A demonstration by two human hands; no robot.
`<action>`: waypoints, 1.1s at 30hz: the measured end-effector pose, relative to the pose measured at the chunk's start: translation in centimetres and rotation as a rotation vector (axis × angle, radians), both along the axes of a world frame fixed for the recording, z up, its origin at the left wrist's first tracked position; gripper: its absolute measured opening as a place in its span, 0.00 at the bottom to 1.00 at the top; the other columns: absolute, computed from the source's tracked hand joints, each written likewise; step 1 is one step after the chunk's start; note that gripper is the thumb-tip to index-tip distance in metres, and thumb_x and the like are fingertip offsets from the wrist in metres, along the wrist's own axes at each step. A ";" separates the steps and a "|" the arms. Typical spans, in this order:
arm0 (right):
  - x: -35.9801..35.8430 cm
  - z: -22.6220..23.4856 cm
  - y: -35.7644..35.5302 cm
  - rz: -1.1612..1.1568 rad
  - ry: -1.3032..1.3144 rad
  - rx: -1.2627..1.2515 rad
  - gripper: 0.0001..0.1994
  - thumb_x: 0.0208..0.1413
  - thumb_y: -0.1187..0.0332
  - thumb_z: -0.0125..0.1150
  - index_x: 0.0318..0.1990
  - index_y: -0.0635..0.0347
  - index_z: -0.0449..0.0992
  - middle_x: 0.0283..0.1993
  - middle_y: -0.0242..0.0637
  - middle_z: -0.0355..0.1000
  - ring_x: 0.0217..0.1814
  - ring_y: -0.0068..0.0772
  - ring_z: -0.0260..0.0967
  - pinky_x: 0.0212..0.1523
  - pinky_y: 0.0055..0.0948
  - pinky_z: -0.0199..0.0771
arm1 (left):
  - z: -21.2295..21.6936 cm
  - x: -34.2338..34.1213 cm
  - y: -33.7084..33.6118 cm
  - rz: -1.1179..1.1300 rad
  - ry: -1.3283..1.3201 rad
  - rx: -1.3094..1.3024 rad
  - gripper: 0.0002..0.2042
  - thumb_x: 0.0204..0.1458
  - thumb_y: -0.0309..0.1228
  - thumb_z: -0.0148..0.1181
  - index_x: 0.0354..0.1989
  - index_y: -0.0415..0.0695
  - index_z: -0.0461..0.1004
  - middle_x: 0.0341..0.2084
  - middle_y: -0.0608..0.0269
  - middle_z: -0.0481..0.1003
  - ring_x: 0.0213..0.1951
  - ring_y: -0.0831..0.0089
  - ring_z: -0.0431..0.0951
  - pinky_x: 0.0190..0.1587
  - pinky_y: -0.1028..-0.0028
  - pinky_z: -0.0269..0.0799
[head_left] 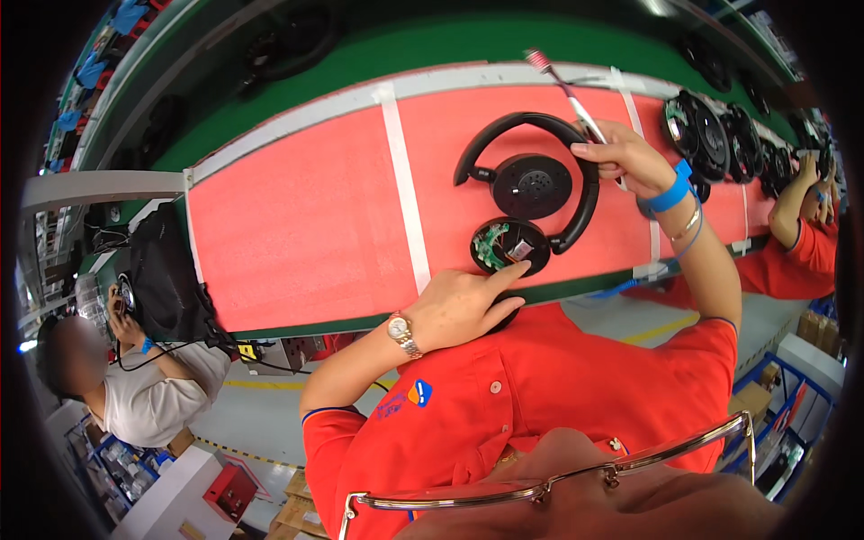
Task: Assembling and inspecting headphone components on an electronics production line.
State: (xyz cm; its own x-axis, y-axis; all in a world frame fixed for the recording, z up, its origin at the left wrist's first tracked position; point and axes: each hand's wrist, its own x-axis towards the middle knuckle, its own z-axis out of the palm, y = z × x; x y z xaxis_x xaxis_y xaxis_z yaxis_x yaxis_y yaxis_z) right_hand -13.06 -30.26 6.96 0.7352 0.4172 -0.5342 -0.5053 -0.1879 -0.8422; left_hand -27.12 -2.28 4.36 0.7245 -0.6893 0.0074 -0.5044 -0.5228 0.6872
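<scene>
My right hand (pixel 628 160) pinches toothbrush (pixel 578 108) beside headband (pixel 590 191). My left hand (pixel 457 310): index on opened ear cup (pixel 511 243), thumb spread apart; hidden fingers, can't tell. Black over-ear headphones (pixel 533 186) lie on pink mat (pixel 297 207).

Center: black headphones (pixel 533 186) on a red mat (pixel 306 216), the lower cup (pixel 510 236) open to show a green board (pixel 488 248). The left hand (pixel 461 310), at center, lays its index fingertip on this cup. Right of center, the right hand (pixel 625 162) grips a brush (pixel 585 117), its bristles up. Upper right: more headphones (pixel 706 137). Lower left and right edge: two co-workers (pixel 157 400) (pixel 785 268).
</scene>
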 end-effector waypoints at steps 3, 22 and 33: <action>0.6 1.8 0.9 -0.183 -0.253 0.133 0.17 0.53 0.74 0.60 0.50 0.62 0.67 0.30 0.23 0.61 0.22 0.11 0.50 0.20 0.14 0.48 | 1.4 3.7 0.7 0.209 0.101 -0.171 0.18 0.55 0.35 0.55 0.53 0.43 0.69 0.36 0.48 0.77 0.34 0.57 0.80 0.37 0.66 0.75; 14.8 -3.8 9.4 -0.897 -0.653 0.285 0.21 0.51 0.70 0.67 0.47 0.68 0.63 0.20 0.24 0.53 0.15 0.13 0.48 0.15 0.17 0.43 | -3.9 29.8 0.0 0.901 0.518 -1.151 0.19 0.56 0.24 0.55 0.54 0.32 0.61 0.41 0.53 0.72 0.41 0.68 0.75 0.39 0.71 0.75; 17.9 -8.7 8.3 -0.923 -0.552 0.321 0.12 0.55 0.71 0.60 0.43 0.62 0.66 0.27 0.28 0.61 0.24 0.18 0.59 0.17 0.16 0.56 | -5.4 34.2 -6.5 0.695 0.044 -0.897 0.26 0.44 0.20 0.60 0.55 0.33 0.63 0.51 0.46 0.68 0.47 0.64 0.75 0.45 0.71 0.75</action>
State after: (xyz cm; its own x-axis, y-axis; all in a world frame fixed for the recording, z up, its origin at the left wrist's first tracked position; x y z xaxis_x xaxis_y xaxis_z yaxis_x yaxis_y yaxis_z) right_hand 4.81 -21.97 -1.69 0.9368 -0.3500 -0.0053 0.1184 0.3313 -0.9361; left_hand 7.12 -8.77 -1.09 0.9598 0.1038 0.2610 -0.2633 0.0096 0.9647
